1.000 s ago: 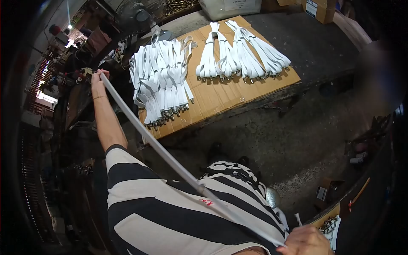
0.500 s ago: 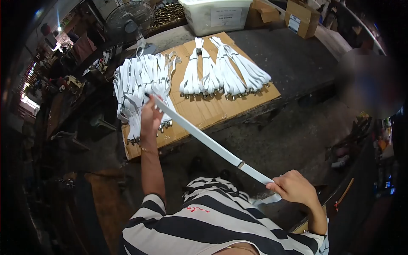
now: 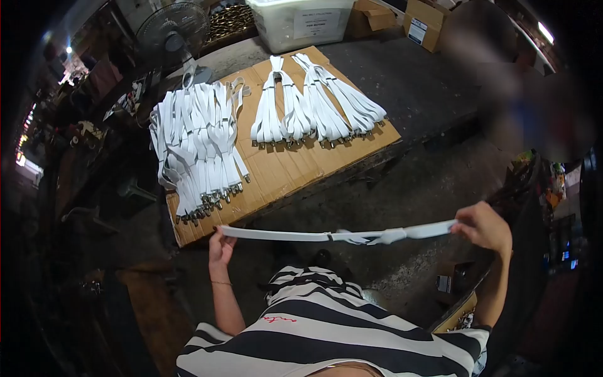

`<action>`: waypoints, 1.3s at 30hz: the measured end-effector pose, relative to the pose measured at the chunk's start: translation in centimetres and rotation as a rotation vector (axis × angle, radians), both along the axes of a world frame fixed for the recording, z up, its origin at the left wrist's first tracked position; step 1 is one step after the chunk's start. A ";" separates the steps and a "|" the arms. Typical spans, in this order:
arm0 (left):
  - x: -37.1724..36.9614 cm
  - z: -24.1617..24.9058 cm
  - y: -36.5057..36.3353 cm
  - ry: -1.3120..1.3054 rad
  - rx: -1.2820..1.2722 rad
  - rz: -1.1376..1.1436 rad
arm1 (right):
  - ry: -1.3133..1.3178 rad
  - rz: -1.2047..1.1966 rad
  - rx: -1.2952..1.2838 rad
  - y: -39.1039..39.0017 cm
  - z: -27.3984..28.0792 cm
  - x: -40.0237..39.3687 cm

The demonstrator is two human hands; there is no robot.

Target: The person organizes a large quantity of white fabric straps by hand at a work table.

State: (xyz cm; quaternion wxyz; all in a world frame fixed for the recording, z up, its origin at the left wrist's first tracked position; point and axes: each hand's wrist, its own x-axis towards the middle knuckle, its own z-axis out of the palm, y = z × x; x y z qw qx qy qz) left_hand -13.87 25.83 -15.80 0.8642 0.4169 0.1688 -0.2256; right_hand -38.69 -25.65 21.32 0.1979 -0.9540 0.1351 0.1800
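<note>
A white strap (image 3: 282, 237) is stretched almost level between my two hands, in front of my striped shirt. Its left end is pinched in the fingers of my left hand (image 3: 221, 248), while my right hand (image 3: 485, 227) grips the other end, a little higher. Near the strap's middle sits a small dark slider (image 3: 330, 237). Right of the slider, a loose twisted length runs along the strap. On the cardboard sheet (image 3: 251, 195) ahead lies a heap of similar white straps (image 3: 198, 135) with metal ends, and beside it are bundled white straps (image 3: 342, 103).
The cardboard rests on a dark table (image 3: 433, 81). At the back are a white bin (image 3: 301, 28) with a paper label, a fan (image 3: 173, 38) and a cardboard box (image 3: 424, 25). Below my right arm is an open box (image 3: 461, 314). A blurred person (image 3: 534, 113) is at the right.
My left hand has come down and back from the heap, my right hand has gone up and outward. The strap has swung from a steep slant to nearly level.
</note>
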 end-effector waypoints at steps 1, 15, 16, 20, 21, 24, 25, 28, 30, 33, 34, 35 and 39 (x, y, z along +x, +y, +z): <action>-0.5 -0.8 0.0 0.060 0.062 -0.048 | -0.069 -0.008 0.011 0.3 0.7 0.5; 0.0 27.0 -28.0 -1.614 0.163 -0.947 | -0.426 0.369 -0.295 9.5 8.8 12.1; -0.5 27.9 -28.6 -1.629 0.146 -0.948 | -0.428 0.357 -0.312 9.9 9.3 12.6; -2.7 29.1 -30.9 -1.481 0.015 -1.098 | -0.420 0.237 -0.269 10.9 12.0 14.0; -3.3 28.9 -31.1 -1.323 -0.008 -1.079 | -0.416 0.179 -0.208 11.0 12.4 14.2; -4.3 29.0 -31.3 -1.231 -0.061 -1.021 | -0.568 0.118 -0.086 10.6 12.1 15.0; -4.4 28.9 -31.2 -1.125 -0.095 -0.971 | -0.656 0.098 -0.016 10.4 11.9 15.5; -2.5 28.1 -31.3 -1.021 -0.289 -0.972 | -0.856 0.094 0.162 9.1 9.8 17.8; -0.6 28.4 -30.4 -0.872 -0.470 -1.076 | -0.979 0.007 0.395 9.3 9.3 19.0; 1.6 28.4 -28.8 -0.971 -0.428 -1.050 | -1.064 -0.130 0.930 10.1 7.5 21.0; 2.5 28.0 -28.4 -1.004 -0.395 -1.071 | -1.077 -0.154 1.041 10.3 7.1 21.8; 3.0 27.8 -27.6 -0.999 -0.385 -1.063 | -1.068 -0.150 1.052 10.8 6.7 22.4; 5.0 26.9 -25.4 -1.118 -0.081 -1.112 | -1.148 -0.104 1.251 13.2 6.6 25.3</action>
